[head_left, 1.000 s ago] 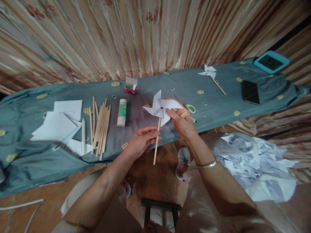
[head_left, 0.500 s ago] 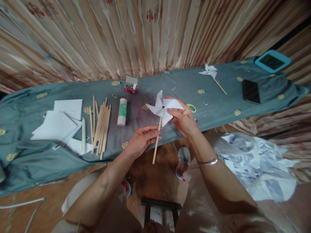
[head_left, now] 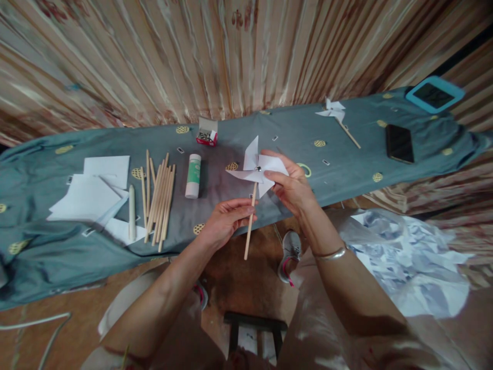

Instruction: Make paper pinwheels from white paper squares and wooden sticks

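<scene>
A white paper pinwheel [head_left: 252, 156] with a shiny pin at its centre is held over the table's front part. Its wooden stick [head_left: 250, 226] points down toward me. My left hand [head_left: 227, 221] pinches the stick below the paper blades, thumb against fingers. With thumb in front and fingers behind, my right hand [head_left: 290, 182] grips the paper at the pinwheel's right side. Beyond the right fingers, the pale green handle of what look like scissors [head_left: 305, 170] shows, the rest mostly hidden.
On the cloth-covered table [head_left: 285, 126] are paper sheets [head_left: 82, 198], wooden sticks [head_left: 164, 200], a glue stick [head_left: 193, 176], a red box of pins [head_left: 207, 132], another pinwheel [head_left: 334, 110], a phone [head_left: 399, 144] and a blue-framed device [head_left: 435, 95]. Crumpled paper [head_left: 404, 262] lies right, below the table.
The pinwheel's blades have turned and tilted slightly in my hands. Its stick has swung a little to the right at the lower end. Both hands keep their hold.
</scene>
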`<control>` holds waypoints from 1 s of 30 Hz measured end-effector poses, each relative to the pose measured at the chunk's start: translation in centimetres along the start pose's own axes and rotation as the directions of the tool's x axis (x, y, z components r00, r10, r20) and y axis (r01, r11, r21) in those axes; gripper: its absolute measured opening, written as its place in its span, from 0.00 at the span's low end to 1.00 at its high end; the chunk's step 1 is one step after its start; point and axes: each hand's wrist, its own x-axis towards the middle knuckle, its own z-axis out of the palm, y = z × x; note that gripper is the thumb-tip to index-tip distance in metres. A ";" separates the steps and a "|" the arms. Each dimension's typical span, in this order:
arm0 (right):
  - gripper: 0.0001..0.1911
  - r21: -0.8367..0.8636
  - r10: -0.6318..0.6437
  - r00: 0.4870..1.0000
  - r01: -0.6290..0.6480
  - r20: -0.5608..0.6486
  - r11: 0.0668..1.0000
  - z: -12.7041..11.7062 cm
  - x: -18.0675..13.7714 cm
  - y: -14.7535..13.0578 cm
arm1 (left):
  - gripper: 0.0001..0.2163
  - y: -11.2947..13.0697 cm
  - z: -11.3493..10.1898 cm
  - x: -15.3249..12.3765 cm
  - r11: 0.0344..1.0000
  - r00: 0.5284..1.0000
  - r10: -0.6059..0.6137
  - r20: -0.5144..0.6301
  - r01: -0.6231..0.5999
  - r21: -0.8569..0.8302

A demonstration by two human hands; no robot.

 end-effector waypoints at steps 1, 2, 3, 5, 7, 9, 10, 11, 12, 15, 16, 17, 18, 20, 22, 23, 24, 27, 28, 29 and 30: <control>0.24 -0.003 -0.004 1.000 0.004 0.000 1.000 0.0 0.0 0.1 | 0.16 0.0 0.1 0.0 1.000 1.000 0.000 0.000 0.000 -0.001; 0.25 -0.011 -0.007 1.000 0.007 -0.002 1.000 0.0 0.0 0.1 | 0.16 0.1 0.1 0.0 1.000 1.000 0.000 0.000 0.000 -0.003; 0.25 -0.023 -0.009 1.000 0.009 -0.006 1.000 0.0 0.0 0.2 | 0.17 0.1 0.2 0.0 1.000 1.000 0.000 -0.001 0.000 -0.003; 0.26 -0.049 -0.014 1.000 0.013 -0.016 0.999 0.0 -0.1 0.4 | 0.17 0.2 0.2 -0.1 1.000 1.000 -0.001 -0.002 0.001 -0.004; 0.26 -0.071 -0.023 0.999 0.021 -0.027 0.997 0.1 -0.2 0.5 | 0.17 0.2 0.3 0.0 1.000 1.000 0.002 -0.001 -0.002 -0.008; 0.27 -0.085 -0.031 0.999 0.028 -0.033 0.996 0.1 -0.3 0.6 | 0.17 0.1 0.3 0.0 1.000 1.000 0.009 -0.004 -0.009 -0.010; 0.27 -0.090 -0.031 0.999 0.028 -0.034 0.996 0.2 -0.4 0.7 | 0.17 0.1 0.3 0.0 1.000 1.000 0.016 -0.006 -0.016 -0.010; 0.27 -0.094 -0.028 0.999 0.025 -0.035 0.995 0.2 -0.5 0.8 | 0.17 0.1 0.3 0.0 1.000 1.000 0.023 -0.008 -0.023 -0.008; 0.27 -0.096 -0.023 0.999 0.019 -0.035 0.995 0.3 -0.5 0.8 | 0.16 0.1 0.3 0.1 1.000 1.000 0.029 -0.009 -0.029 -0.006; 0.27 -0.080 -0.006 0.999 0.003 -0.043 0.997 0.5 -0.6 1.0 | 0.15 0.1 0.2 0.2 0.999 0.999 0.044 -0.012 -0.044 0.003; 0.28 -0.067 0.000 0.999 -0.003 -0.046 0.998 0.6 -0.6 1.0 | 0.15 0.1 0.2 0.2 0.999 0.999 0.046 -0.014 -0.046 0.008; 0.28 -0.052 0.006 0.999 -0.009 -0.049 0.999 0.7 -0.6 1.0 | 0.15 0.1 0.2 0.2 0.999 0.999 0.050 -0.017 -0.049 0.011; 0.28 -0.039 0.013 0.998 -0.015 -0.054 0.999 0.8 -0.6 1.1 | 0.15 0.1 0.2 0.3 0.999 0.998 0.052 -0.019 -0.051 0.014; 0.28 -0.026 0.020 0.998 -0.022 -0.060 0.999 0.9 -0.7 1.0 | 0.16 0.0 0.2 0.3 0.998 0.998 0.057 -0.026 -0.057 0.016; 0.27 -0.032 0.020 0.998 -0.022 -0.051 0.999 1.0 -0.8 0.9 | 0.16 0.0 0.2 0.4 0.998 0.997 0.069 -0.037 -0.068 0.011; 0.26 -0.035 0.022 0.999 -0.023 -0.040 0.999 1.1 -0.8 0.9 | 0.17 0.0 0.2 0.4 0.997 0.996 0.075 -0.045 -0.075 0.007; 0.25 -0.037 0.025 0.999 -0.026 -0.026 0.999 1.2 -0.9 0.8 | 0.17 0.0 0.2 0.5 0.997 0.995 0.081 -0.054 -0.081 0.004; 0.25 -0.025 0.045 0.999 -0.044 0.008 0.999 1.6 -1.2 0.6 | 0.18 0.1 0.3 0.5 0.995 0.992 0.099 -0.076 -0.100 -0.003; 0.25 -0.021 0.051 0.999 -0.051 0.009 0.998 1.7 -1.2 0.5 | 0.18 0.2 0.3 0.5 0.995 0.991 0.103 -0.079 -0.104 -0.004; 0.26 -0.021 0.058 0.998 -0.058 0.003 0.998 1.7 -1.3 0.5 | 0.18 0.2 0.4 0.6 0.994 0.991 0.109 -0.084 -0.109 -0.005; 0.26 -0.025 0.063 0.998 -0.063 -0.012 0.998 1.7 -1.3 0.4 | 0.18 0.3 0.5 0.6 0.993 0.990 0.113 -0.088 -0.114 -0.005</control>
